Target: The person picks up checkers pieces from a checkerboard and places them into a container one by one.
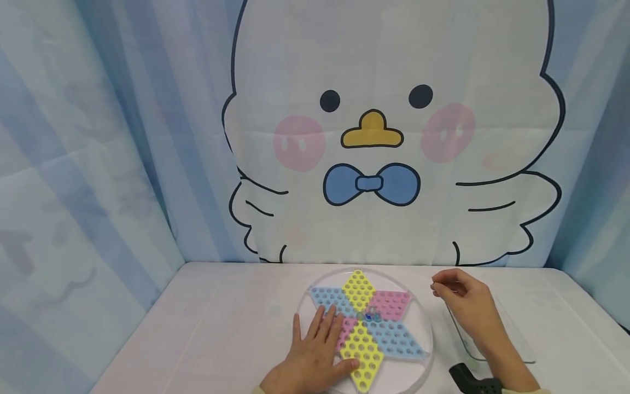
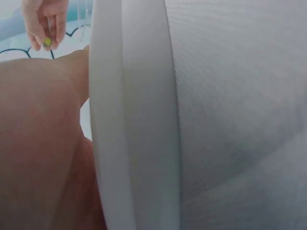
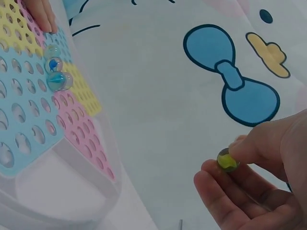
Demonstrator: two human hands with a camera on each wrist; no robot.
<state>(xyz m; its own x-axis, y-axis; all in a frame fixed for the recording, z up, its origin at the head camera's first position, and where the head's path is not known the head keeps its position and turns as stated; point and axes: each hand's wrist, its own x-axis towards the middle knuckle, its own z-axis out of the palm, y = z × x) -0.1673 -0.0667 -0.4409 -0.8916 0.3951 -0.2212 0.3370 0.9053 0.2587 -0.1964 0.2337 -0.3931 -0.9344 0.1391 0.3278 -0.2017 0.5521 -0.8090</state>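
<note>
- Grasped a glass marble (image 3: pixel 228 160), clear with a yellow-green swirl, in the right grip (image 1: pixel 465 303), pinched between thumb and fingers.
- Held it raised above the worktop (image 1: pixel 221 328), on the board's side toward the right edge, with the back edge beyond.
- Had the left grip (image 1: pixel 319 346) released, fingers straight and spread, on the board's side nearer the worktop's left edge.
- Had the round white board (image 1: pixel 417 320) lying about midway between left and right edges, its far rim close to the back edge, with a holed star of yellow, blue and pink.
- Had at least four more marbles (image 3: pixel 56 80), some blue, clustered near the star's centre.
- Wore a black device (image 1: pixel 474 381) at the right wrist, near a see-through panel (image 1: pixel 512 339) toward the worktop's right edge.
- Faced a pale-blue curtain (image 1: pixel 374 54) beyond the back edge, printed with a beaked, bow-tied figure.
</note>
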